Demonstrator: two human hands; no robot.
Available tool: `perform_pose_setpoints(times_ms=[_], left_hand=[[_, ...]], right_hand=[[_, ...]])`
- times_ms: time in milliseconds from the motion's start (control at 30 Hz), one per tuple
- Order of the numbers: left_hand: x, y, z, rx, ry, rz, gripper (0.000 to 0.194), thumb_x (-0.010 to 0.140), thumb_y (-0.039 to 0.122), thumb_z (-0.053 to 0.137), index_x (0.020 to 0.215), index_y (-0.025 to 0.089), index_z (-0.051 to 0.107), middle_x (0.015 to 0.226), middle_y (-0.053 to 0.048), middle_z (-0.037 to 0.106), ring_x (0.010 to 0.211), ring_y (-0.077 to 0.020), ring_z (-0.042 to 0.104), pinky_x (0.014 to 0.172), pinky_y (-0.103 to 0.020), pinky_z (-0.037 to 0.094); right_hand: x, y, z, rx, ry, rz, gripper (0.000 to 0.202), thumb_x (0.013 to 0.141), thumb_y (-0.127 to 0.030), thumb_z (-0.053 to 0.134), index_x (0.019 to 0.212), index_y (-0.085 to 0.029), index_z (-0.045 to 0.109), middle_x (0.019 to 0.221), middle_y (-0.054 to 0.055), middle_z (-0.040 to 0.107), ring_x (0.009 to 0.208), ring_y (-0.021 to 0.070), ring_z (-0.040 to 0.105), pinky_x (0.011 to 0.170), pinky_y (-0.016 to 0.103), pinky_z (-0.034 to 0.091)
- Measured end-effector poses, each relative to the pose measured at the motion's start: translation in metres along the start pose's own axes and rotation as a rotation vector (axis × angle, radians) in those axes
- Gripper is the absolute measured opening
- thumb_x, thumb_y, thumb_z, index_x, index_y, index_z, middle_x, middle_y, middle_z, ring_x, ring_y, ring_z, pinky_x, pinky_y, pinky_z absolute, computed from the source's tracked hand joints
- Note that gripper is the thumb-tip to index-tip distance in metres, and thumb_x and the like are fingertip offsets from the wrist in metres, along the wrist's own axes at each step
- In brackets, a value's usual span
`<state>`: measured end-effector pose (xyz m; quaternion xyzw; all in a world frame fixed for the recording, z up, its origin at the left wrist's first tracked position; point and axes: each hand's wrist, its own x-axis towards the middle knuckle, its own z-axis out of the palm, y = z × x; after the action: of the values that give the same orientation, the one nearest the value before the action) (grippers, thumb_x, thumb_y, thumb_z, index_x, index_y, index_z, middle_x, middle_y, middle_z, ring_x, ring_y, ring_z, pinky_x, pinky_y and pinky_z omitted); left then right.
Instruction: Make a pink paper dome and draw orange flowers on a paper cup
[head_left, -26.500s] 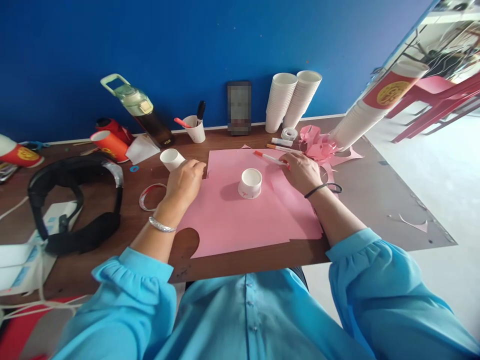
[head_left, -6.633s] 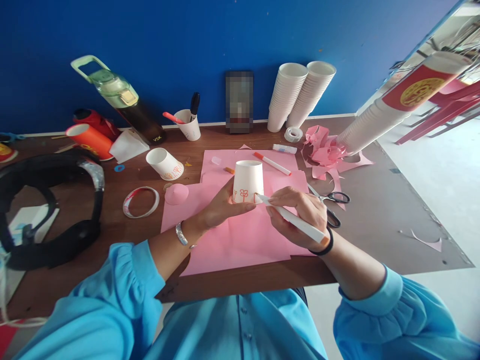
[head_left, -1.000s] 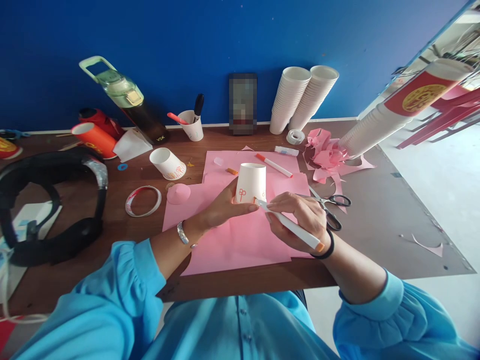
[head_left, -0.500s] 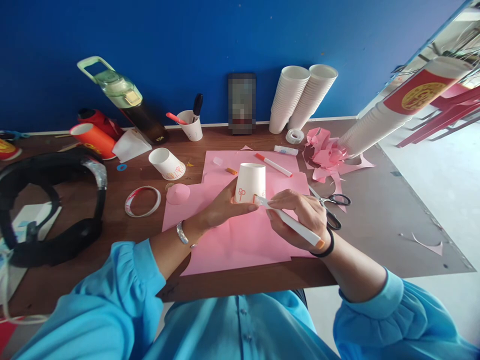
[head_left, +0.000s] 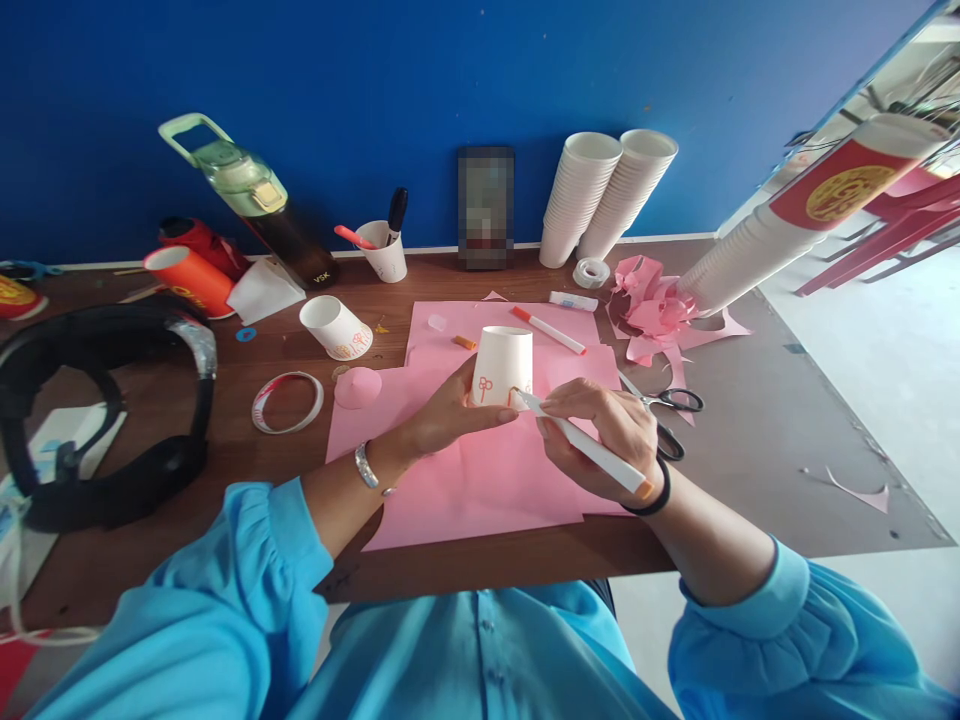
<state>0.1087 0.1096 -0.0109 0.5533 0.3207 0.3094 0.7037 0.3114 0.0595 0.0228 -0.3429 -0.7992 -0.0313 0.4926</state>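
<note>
A white paper cup [head_left: 505, 358] with small red-orange drawings is held above the pink paper sheets [head_left: 457, 500]. My left hand [head_left: 448, 412] grips it from the left and below, the thumb along its lower edge. In my right hand [head_left: 604, 432] is a white marker [head_left: 604, 455] with an orange end, its tip at the cup's lower right side. A capped red and white marker [head_left: 551, 330] and a small orange-brown cap [head_left: 465, 342] lie on the pink paper behind the cup. Another decorated cup [head_left: 334, 328] stands to the left.
Black scissors [head_left: 671, 400] lie beyond my right hand, near pink scraps [head_left: 652, 305]. Stacked white cups [head_left: 581, 195] and a phone [head_left: 486, 208] lean at the blue wall. At left are a bottle [head_left: 262, 205], a tape ring [head_left: 287, 403] and a black headset [head_left: 193, 400].
The marker tip has shifted very slightly on the cup's side. The whole view has moved a little; both hands keep their holds.
</note>
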Motion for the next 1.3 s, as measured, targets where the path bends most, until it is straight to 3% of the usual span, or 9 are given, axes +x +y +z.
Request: perform_pose_setpoints(times_ms=[1300], left_hand=[[0.0009, 0.0043, 0.0035, 0.004, -0.007, -0.013, 0.056, 0.074, 0.04, 0.086, 0.12, 0.022, 0.06, 0.115, -0.007, 0.066, 0.109, -0.025, 0.06, 0.09, -0.037, 0.05]], right_hand=[[-0.0005, -0.0013, 0.0004, 0.047, -0.018, -0.007, 0.024, 0.082, -0.006, 0.062, 0.098, -0.023, 0.059, 0.071, -0.001, 0.07, 0.059, 0.016, 0.071, 0.053, 0.025, 0.056]])
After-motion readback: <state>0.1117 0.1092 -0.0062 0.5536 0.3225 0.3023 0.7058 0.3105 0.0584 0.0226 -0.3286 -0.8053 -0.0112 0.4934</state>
